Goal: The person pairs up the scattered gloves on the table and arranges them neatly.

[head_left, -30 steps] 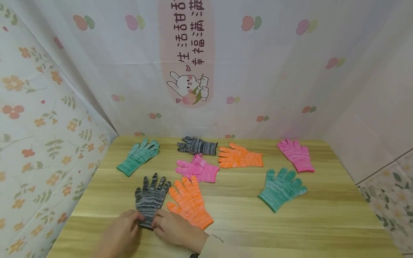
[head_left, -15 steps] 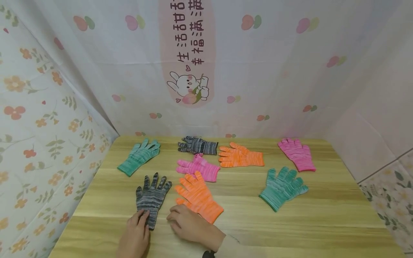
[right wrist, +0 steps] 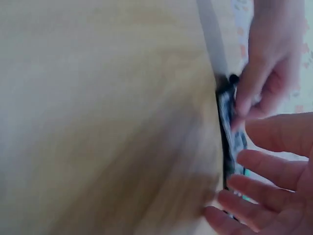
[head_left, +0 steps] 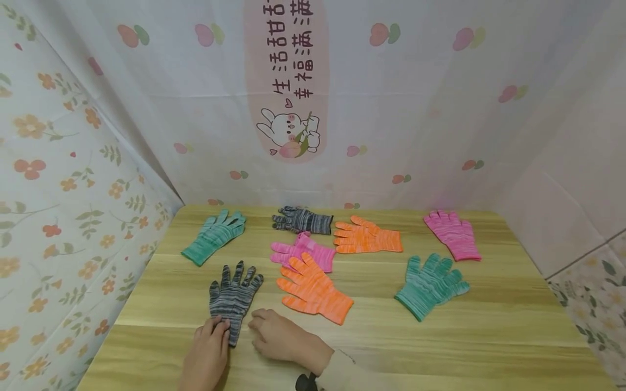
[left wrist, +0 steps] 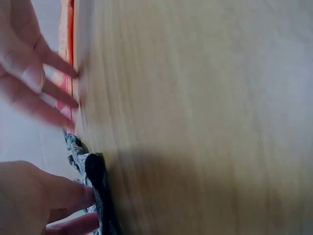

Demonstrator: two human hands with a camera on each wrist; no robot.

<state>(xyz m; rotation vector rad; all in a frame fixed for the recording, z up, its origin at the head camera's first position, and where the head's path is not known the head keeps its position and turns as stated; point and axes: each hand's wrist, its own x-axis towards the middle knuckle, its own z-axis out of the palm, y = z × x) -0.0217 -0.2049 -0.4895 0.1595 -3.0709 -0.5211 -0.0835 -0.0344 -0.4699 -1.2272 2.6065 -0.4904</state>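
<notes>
The two hands are apart from each other. The left hand has its bent fingers on the cuff of the near gray glove; whether they pinch the cloth or only press it, I cannot tell. The right hand is just beside this cuff, on its right side, with the fingers loose and spread, and it holds nothing.

The near gray glove lies flat on the table, in the front left part, and its fingers point away from the person. To the right of it lies the near orange glove, tilted, with its fingertips over a part of the left pink glove.

Behind these are the far gray glove and the far orange glove. The left green glove lies at the back left. On the right side are the right green glove and, behind it, the right pink glove. A white curtain hangs behind the table.
</notes>
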